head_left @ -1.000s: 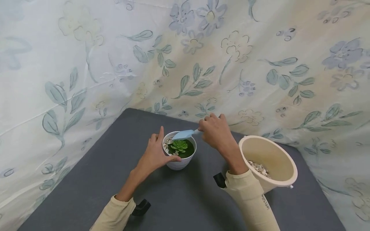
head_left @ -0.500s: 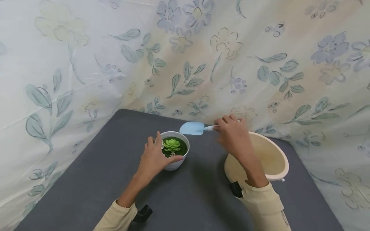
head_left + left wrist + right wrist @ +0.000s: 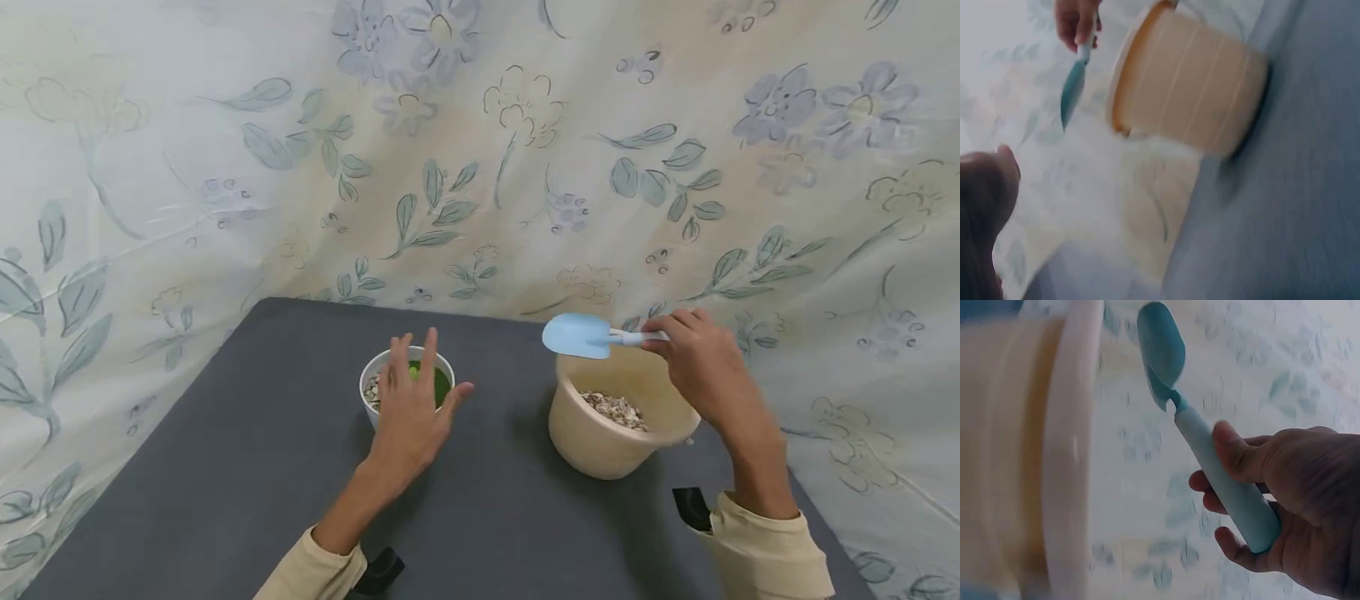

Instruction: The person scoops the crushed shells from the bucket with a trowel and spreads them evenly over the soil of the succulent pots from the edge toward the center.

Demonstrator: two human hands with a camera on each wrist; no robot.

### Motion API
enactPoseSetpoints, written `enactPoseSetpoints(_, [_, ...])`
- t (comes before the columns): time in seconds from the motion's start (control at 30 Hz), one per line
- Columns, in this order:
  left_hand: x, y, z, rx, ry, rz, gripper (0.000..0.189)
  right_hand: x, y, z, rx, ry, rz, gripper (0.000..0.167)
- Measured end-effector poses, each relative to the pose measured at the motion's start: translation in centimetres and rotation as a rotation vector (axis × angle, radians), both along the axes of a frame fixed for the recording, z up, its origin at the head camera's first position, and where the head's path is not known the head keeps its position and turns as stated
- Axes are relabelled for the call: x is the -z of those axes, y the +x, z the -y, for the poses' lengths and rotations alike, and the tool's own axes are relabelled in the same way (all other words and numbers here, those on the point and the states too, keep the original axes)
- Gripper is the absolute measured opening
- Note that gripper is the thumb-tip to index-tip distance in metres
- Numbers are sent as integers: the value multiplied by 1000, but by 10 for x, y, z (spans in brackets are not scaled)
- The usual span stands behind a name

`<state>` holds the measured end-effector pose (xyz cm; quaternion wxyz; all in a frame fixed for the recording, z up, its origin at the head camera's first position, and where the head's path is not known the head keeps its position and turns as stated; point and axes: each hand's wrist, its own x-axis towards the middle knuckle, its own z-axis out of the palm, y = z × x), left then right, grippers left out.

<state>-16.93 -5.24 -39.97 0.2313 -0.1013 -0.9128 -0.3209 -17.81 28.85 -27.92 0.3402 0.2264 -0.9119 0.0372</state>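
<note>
My right hand (image 3: pixel 708 367) grips the pale handle of a small light-blue trowel (image 3: pixel 577 335). Its blade points left, over the far rim of the beige bucket (image 3: pixel 600 450) in the head view. In the right wrist view the trowel's blade (image 3: pixel 1163 347) carries nothing visible, and thumb and fingers wrap the handle (image 3: pixel 1229 481). Pale pebbles (image 3: pixel 615 410) lie inside the bucket. My left hand (image 3: pixel 412 421), fingers spread, is in front of a white pot (image 3: pixel 363 387) and overlaps it. Inside the pot are pebbles (image 3: pixel 371 392) at the left and green (image 3: pixel 442 383); the hand hides most of the plant.
A dark grey table (image 3: pixel 487 517) bears the pot at the left and the bucket at the right. Close behind the table's far edge hangs a floral cloth (image 3: pixel 480 167). Black wrist mounts (image 3: pixel 381 572) stick out from both sleeves.
My right hand has carried the trowel rightward from over the pot to above the bucket. My left hand has come off the pot's side, fingers spreading. The head view has turned right.
</note>
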Motion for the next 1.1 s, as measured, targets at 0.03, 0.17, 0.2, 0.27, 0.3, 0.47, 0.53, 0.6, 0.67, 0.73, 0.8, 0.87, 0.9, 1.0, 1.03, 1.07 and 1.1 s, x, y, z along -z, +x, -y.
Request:
enactPoseSetpoints(0.03, [-2,-2,-10,61,17,-22,87,-1,2,-10,14,4,3,17])
enactPoseSetpoints(0.17, [-13,-7,-47,289,99,30,78,-4,7,-37,74,58,-26,19])
enactPoseSetpoints(0.2, [-15,-8,-55,325,110,58,78,-4,7,-41,87,77,-39,18])
enactPoseSetpoints(0.27, [-19,-10,-71,380,116,106,79,-3,6,-45,119,112,-48,17])
enactPoseSetpoints(0.3, [-20,-11,-78,400,108,119,79,-2,6,-47,131,127,-40,16])
enactPoseSetpoints(0.47, [-22,-13,-110,457,72,149,85,6,4,-48,192,188,68,19])
enactPoseSetpoints(0.53, [-21,-12,-119,463,45,140,87,10,3,-48,210,216,112,19])
enactPoseSetpoints(0.6, [-19,-11,-126,465,20,126,89,13,1,-48,224,239,145,18])
enactPoseSetpoints(0.67, [-18,-11,-126,462,8,104,88,17,-4,-45,226,259,160,17])
enactPoseSetpoints(0.73, [-16,-11,-126,460,-3,83,87,19,-7,-42,225,279,167,16])
enactPoseSetpoints(0.8, [-16,-11,-126,460,-7,72,87,22,-11,-41,228,302,181,15])
enactPoseSetpoints(0.87, [-15,-12,-126,463,-7,73,87,26,-14,-39,236,334,203,15])
enactPoseSetpoints(0.9, [-15,-12,-126,466,-5,75,87,28,-15,-38,242,353,214,15])
enactPoseSetpoints(1.0, [-13,-12,-125,469,-6,76,87,35,-20,-35,259,388,244,16])
enactPoseSetpoints(1.03, [-13,-12,-125,469,-7,74,86,38,-22,-34,256,395,249,16])
enactPoseSetpoints(1.07, [-12,-12,-125,467,-10,68,86,41,-23,-34,249,399,250,16])
enactPoseSetpoints(1.1, [-12,-12,-125,463,-15,62,85,44,-25,-33,238,400,252,17])
